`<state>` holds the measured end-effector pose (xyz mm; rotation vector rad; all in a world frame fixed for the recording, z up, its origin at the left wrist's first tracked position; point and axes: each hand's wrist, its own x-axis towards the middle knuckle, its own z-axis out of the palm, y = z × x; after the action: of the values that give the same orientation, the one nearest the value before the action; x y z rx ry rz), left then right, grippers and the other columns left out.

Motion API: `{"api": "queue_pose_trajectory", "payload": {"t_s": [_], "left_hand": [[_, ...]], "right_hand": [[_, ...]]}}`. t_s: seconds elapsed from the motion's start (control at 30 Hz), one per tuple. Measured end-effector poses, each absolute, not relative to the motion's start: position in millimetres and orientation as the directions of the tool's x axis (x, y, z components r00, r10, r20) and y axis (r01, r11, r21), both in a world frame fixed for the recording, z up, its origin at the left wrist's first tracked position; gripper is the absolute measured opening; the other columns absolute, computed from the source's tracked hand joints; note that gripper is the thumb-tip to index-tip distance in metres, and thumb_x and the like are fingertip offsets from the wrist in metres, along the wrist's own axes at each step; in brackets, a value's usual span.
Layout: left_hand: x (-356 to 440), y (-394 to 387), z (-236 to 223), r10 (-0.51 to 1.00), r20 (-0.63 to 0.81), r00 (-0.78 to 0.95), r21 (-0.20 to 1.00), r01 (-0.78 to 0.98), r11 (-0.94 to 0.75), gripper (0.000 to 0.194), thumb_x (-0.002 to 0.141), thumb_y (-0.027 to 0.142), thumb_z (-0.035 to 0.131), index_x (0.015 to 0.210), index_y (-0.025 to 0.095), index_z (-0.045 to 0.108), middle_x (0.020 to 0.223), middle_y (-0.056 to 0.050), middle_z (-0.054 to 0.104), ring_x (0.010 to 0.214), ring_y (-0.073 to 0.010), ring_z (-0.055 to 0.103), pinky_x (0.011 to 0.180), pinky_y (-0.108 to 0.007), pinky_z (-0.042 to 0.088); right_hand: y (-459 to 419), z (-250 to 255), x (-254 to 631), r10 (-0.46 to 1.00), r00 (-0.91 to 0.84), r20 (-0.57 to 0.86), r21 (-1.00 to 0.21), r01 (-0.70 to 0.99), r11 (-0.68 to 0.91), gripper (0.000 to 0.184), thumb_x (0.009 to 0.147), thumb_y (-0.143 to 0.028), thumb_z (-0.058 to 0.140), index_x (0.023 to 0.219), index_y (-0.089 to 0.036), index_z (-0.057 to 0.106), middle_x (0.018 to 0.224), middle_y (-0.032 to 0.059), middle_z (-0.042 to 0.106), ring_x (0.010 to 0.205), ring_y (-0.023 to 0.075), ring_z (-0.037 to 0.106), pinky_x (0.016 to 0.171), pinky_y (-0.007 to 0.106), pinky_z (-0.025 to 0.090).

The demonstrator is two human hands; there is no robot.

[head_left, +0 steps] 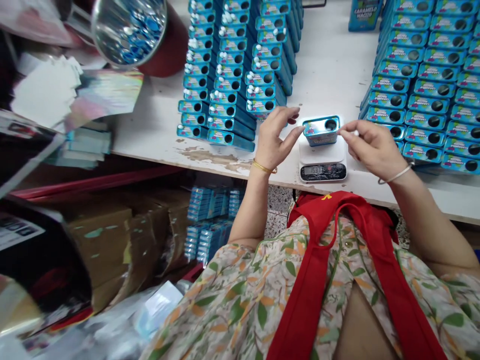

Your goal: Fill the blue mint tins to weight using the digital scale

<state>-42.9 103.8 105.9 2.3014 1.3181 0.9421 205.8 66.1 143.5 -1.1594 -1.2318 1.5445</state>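
Note:
A blue metal tin [320,131] with a round hole in its top stands upright on a small white digital scale [323,156]. The scale's display seems to read about 1537, though its decimal point is unclear. At the tin's left side is my left hand [275,137], its thumb and fingers apart and its thumb tip close to the tin's edge. My right hand [371,145] is on the other side, pinching a small white pellet [355,133], with fingertips at the tin's right edge. Whether either hand touches the tin is hard to tell.
Rows of similar tins [228,110] stand left of the scale, many with white pellets on top. More tins [427,120] fill the right side. A metal container [129,32] of blue-and-white pieces stands back left. Cardboard boxes [101,245] sit below the white table [157,135].

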Motion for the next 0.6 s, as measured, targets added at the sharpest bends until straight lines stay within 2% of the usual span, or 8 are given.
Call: {"api": "queue_pose_trajectory", "payload": {"t_s": [0.1, 0.2, 0.27, 0.33, 0.4, 0.47, 0.53, 0.6], "left_hand": [[-48.5, 99.0, 105.3, 0.859, 0.389, 0.334, 0.568, 0.647, -0.509, 0.044, 0.096, 0.056, 0.044, 0.120, 0.022, 0.059, 0.105, -0.008, 0.069, 0.097, -0.0191, 0.065, 0.092, -0.039, 0.053], [-54.8, 94.7, 102.1, 0.870, 0.384, 0.309, 0.581, 0.652, -0.488, 0.040, 0.097, 0.053, 0.045, 0.118, 0.023, 0.061, 0.103, -0.006, 0.069, 0.094, -0.0179, 0.065, 0.090, -0.037, 0.054], [-58.4, 93.3, 98.9, 0.874, 0.384, 0.299, 0.596, 0.643, -0.482, 0.039, 0.097, 0.052, 0.046, 0.118, 0.023, 0.061, 0.102, -0.006, 0.069, 0.092, -0.0174, 0.066, 0.089, -0.036, 0.054], [-60.8, 93.3, 95.7, 0.873, 0.391, 0.292, 0.610, 0.628, -0.484, 0.039, 0.097, 0.051, 0.046, 0.118, 0.022, 0.061, 0.102, -0.007, 0.069, 0.092, -0.0175, 0.066, 0.089, -0.036, 0.054], [-61.8, 94.2, 93.3, 0.873, 0.393, 0.290, 0.618, 0.619, -0.484, 0.040, 0.097, 0.053, 0.046, 0.119, 0.022, 0.060, 0.102, -0.007, 0.069, 0.092, -0.0178, 0.066, 0.089, -0.036, 0.054], [-61.6, 95.7, 92.0, 0.878, 0.379, 0.291, 0.621, 0.624, -0.475, 0.042, 0.097, 0.055, 0.045, 0.119, 0.023, 0.060, 0.103, -0.008, 0.069, 0.094, -0.0182, 0.066, 0.089, -0.036, 0.054], [-60.8, 97.7, 91.4, 0.886, 0.360, 0.292, 0.622, 0.633, -0.461, 0.044, 0.096, 0.058, 0.043, 0.119, 0.023, 0.059, 0.105, -0.008, 0.068, 0.096, -0.0187, 0.066, 0.089, -0.036, 0.055], [-59.7, 99.9, 91.2, 0.889, 0.348, 0.298, 0.624, 0.635, -0.457, 0.047, 0.096, 0.060, 0.041, 0.120, 0.024, 0.059, 0.106, -0.009, 0.068, 0.097, -0.0197, 0.066, 0.089, -0.037, 0.055]], "right_hand": [[95.0, 142.3, 195.6, 0.951, -0.269, -0.151, -0.987, -0.015, -0.161, 0.011, 0.079, -0.020, 0.079, 0.084, -0.015, 0.070, 0.063, -0.0030, 0.052, 0.065, 0.0089, 0.055, 0.052, 0.015, 0.040], [103.9, 139.7, 193.5, 0.956, -0.179, -0.230, -0.962, -0.104, -0.251, 0.016, 0.083, -0.021, 0.074, 0.097, -0.015, 0.070, 0.079, -0.0014, 0.061, 0.081, 0.0127, 0.063, 0.062, 0.018, 0.047], [99.1, 142.9, 195.8, 0.956, -0.129, -0.264, -0.945, -0.162, -0.283, 0.023, 0.087, -0.025, 0.069, 0.108, -0.017, 0.069, 0.079, -0.0017, 0.062, 0.078, 0.0117, 0.064, 0.061, 0.019, 0.046], [87.2, 148.7, 200.7, 0.951, -0.169, -0.258, -0.948, -0.144, -0.283, 0.028, 0.087, -0.026, 0.070, 0.114, -0.017, 0.067, 0.066, -0.0040, 0.056, 0.060, 0.0073, 0.057, 0.053, 0.016, 0.040], [69.9, 152.0, 208.2, 0.931, -0.247, -0.268, -0.945, -0.119, -0.304, 0.027, 0.087, -0.031, 0.072, 0.110, -0.016, 0.068, 0.054, -0.0061, 0.048, 0.045, 0.0039, 0.043, 0.043, 0.014, 0.031], [49.3, 147.2, 218.7, 0.892, -0.296, -0.342, -0.906, -0.149, -0.397, 0.026, 0.088, -0.038, 0.071, 0.101, -0.016, 0.070, 0.054, -0.0044, 0.049, 0.042, 0.0038, 0.039, 0.038, 0.014, 0.027], [28.1, 132.6, 232.1, 0.834, -0.303, -0.461, -0.820, -0.212, -0.531, 0.027, 0.083, -0.038, 0.076, 0.096, -0.015, 0.070, 0.064, -0.0005, 0.058, 0.049, 0.0055, 0.047, 0.040, 0.015, 0.034], [8.8, 111.6, 246.7, 0.771, -0.277, -0.574, -0.725, -0.265, -0.635, 0.030, 0.074, -0.030, 0.083, 0.096, -0.015, 0.070, 0.075, 0.0029, 0.064, 0.059, 0.0079, 0.056, 0.046, 0.015, 0.043]]}}
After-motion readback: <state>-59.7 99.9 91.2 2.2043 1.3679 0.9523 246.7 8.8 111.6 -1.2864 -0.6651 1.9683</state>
